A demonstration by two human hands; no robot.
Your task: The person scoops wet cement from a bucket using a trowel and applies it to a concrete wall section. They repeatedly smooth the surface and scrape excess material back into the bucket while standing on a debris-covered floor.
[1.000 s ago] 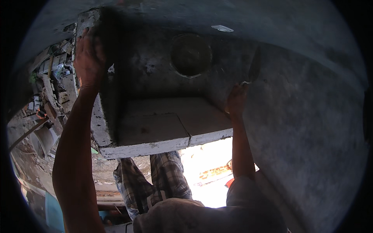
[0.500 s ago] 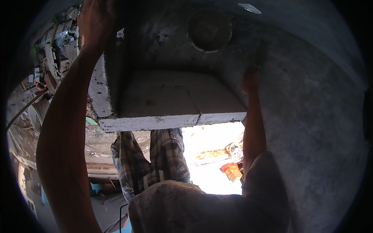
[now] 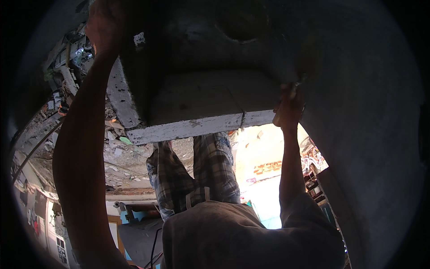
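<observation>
Right hand: I see the right hand (image 3: 289,105) with its fingers curled tight round a tool (image 3: 303,79), close to the right end of the slab.
Tool: only a small shiny bit pokes out past the fingers. The rest is too dark for me to tell its shape. It sits near the big grey wall (image 3: 358,134), but I can't tell if it touches.
Left hand: the left hand (image 3: 106,29) is up at the far part of the rough side wall (image 3: 123,96). The dark hides its fingers from me, so I can't tell if they are spread or gripping.
What just changed: the right hand has come back toward the body. It was past the slab's front edge; now it is level with it. To me, that puts the tool's work nearer the front.
Slab: the grey slab (image 3: 192,124) has a pale front edge and one crack.
Round ring: I can just see part of a round ring (image 3: 242,38) in the dark above.
Rubble: broken bits (image 3: 67,76) lie at the left.
Writing: I find none I can read.
</observation>
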